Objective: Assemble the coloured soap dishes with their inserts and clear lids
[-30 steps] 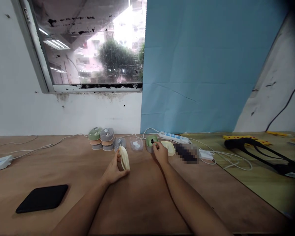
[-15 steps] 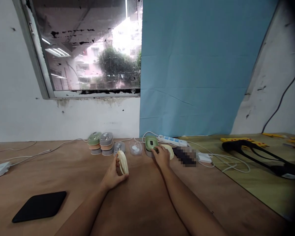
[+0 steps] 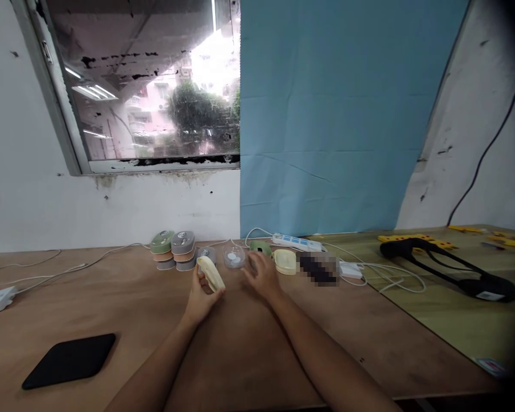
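Note:
My left hand (image 3: 201,300) grips a cream rounded plastic piece, perhaps a lid or rim (image 3: 212,274), tilted on edge above the table between thumb and fingers. My right hand (image 3: 265,278) has its fingers apart with nothing visible in them. It is over the table, between a clear plastic dish (image 3: 234,257) and a green container (image 3: 261,247), which it partly covers. Just right of that hand lies another cream piece, squarish with rounded corners (image 3: 285,261). Behind my left hand sits a small grey box (image 3: 206,253), partly hidden by the held piece.
Stacked rounded boxes, one stack green-topped (image 3: 162,241) and one grey-topped (image 3: 183,240), stand at the back left. A black flat pad (image 3: 71,360) lies front left. Along the back are a power strip (image 3: 298,242) and cables. A black strap-like object (image 3: 450,272) is at right.
My right hand has let go of the green container and moved left, toward the clear dish. My left hand still holds the cream piece, now tilted more. The view has shifted slightly.

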Demonstrator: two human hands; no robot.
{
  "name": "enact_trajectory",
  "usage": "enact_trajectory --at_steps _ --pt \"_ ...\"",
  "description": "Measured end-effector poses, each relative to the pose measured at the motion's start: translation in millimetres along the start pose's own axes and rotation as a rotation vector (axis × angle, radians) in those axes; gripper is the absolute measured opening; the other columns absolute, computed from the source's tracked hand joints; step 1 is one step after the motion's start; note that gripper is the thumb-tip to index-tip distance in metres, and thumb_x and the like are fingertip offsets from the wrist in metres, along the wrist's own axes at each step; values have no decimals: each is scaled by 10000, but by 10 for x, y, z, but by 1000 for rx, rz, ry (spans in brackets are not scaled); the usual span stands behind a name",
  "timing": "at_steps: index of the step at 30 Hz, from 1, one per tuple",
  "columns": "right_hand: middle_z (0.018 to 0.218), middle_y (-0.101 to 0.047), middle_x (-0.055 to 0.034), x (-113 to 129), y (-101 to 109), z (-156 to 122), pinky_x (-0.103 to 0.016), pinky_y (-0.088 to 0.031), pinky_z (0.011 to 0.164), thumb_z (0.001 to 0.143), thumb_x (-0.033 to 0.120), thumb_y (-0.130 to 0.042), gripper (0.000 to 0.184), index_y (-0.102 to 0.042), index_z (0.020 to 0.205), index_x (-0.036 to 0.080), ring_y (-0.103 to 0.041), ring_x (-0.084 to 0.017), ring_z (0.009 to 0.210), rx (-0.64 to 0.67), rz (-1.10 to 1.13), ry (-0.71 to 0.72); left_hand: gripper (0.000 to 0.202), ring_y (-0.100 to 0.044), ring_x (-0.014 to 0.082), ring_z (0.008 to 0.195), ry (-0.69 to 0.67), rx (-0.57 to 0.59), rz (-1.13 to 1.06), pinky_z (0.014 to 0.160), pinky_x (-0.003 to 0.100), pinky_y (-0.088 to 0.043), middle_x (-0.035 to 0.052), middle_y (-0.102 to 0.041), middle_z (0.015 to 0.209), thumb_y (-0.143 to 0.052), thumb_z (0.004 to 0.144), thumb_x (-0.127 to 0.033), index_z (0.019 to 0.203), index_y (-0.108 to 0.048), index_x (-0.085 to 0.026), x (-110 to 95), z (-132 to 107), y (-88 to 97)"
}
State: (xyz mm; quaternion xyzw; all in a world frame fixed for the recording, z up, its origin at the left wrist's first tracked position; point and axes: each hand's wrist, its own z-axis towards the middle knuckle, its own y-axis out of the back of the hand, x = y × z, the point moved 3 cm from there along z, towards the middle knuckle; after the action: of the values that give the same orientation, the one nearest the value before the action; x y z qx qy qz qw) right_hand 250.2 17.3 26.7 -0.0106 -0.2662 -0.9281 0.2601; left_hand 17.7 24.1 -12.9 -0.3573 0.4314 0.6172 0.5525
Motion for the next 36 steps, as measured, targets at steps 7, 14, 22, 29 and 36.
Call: enact_trajectory --at_steps 7,14,22,29,36 --pt "1011 -624 -70 658 -311 -168 -339 -503 750 776 232 -547 486 -525 1261 251 -593 -213 865 248 171 306 828 -640 190 837 12 -62 -63 726 313 -524 79 -615 1012 -725 690 -421 1348 -288 -175 95 124 -204" --pt "932 -649 -78 24 -34 -61 -326 -477 811 909 327 -441 245 -642 991 213 -597 -205 893 -27 123 -78 709 -560 115 703 -158 103 74 691 272 -469 25 -582 928 -592 824 -462 1404 -296 -182 -7 7 -56" --pt "1203 -593 -179 -911 340 -180 -386 -417 913 860 437 -426 522 -507 1253 103 -555 -269 1069 -386 16 -679 460 -537 136 618 -171 151 273 625 271 -436 5 -593 703 -540 842 -466 1128 -597 -110 -110 -18 32" --pt "1254 -586 -155 -1188 292 -305 -393 -404 938 854 406 -371 548 -502 1313 135 -550 -282 1106 -307 21 -888 426 -557 149 622 -177 216 327 622 271 -441 18 -617 684 -540 836 -473 1053 -645 -122 -61 -22 6" --pt "1217 -609 -167 -1222 282 -343 -436 -408 957 790 444 -526 681 -429 1386 127 -574 -313 1081 -301 3 -984 391 -595 163 681 -172 258 393 670 281 -457 29 -657 740 -538 843 -446 1060 -642 -138 -75 -43 16"
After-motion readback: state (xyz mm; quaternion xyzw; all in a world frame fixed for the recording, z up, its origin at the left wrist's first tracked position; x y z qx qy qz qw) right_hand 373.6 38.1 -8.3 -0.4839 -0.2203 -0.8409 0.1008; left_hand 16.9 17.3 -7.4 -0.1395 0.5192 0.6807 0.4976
